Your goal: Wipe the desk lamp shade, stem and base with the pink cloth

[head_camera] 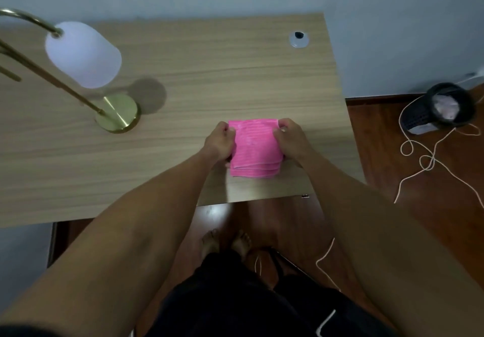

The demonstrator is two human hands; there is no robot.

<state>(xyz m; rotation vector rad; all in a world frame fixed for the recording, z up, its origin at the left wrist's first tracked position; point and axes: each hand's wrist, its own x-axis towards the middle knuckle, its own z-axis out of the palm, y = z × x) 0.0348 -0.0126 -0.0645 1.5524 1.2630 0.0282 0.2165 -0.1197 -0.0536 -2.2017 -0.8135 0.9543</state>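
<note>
Folded pink cloth (255,148) gripped between both hands (289,139)

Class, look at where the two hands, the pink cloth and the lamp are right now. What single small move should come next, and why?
Probably lift the folded pink cloth off the desk and carry it left toward the white lamp shade. Both the left hand and right hand grip the cloth's side edges, and it lies apart from the lamp, so no wiping can begin yet.

The lamp stem (49,79) runs off the left edge.
</note>
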